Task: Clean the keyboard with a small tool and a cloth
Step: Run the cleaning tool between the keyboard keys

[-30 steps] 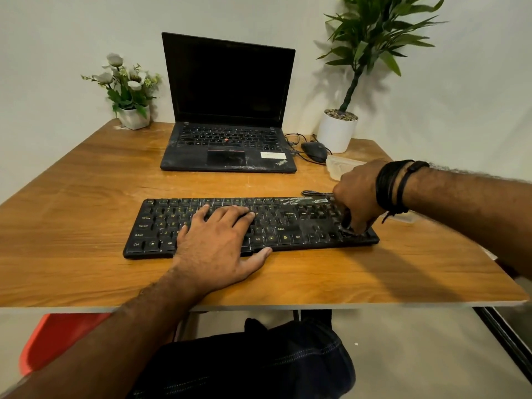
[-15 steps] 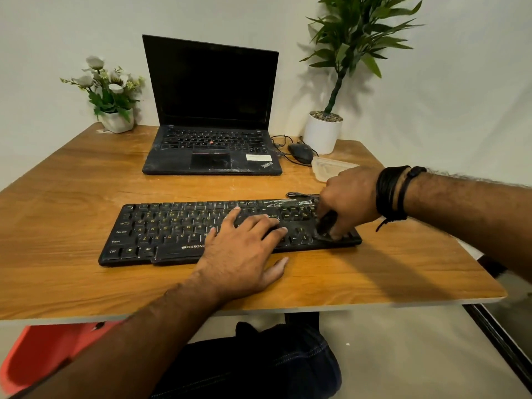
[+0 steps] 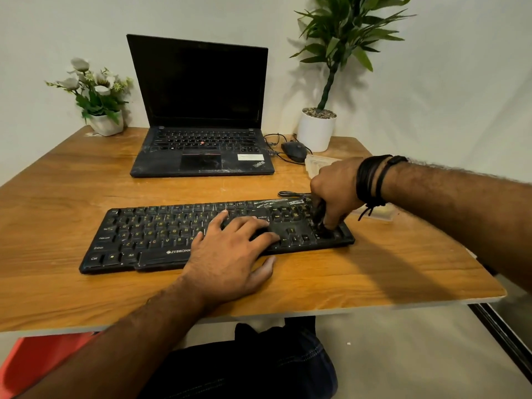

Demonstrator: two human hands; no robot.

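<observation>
Now, by line:
Keyboard (image 3: 161, 237): under both hands on the table (image 3: 86, 180); long axis left-right.
Left hand (image 3: 230, 249): fingers straight, spread, pressing keys.
Right hand (image 3: 335, 194): fingers curled round a dark tool (image 3: 319, 211), tip down below them at the right-end keys.
Handling: probably light, stiff, prone to sliding; steady its middle.

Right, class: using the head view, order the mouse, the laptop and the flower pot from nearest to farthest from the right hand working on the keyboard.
Measured from the right hand at the keyboard's right end:
1. Mouse, just behind the hand.
2. Laptop, at the desk's back centre.
3. Flower pot, in the back left corner.
</observation>
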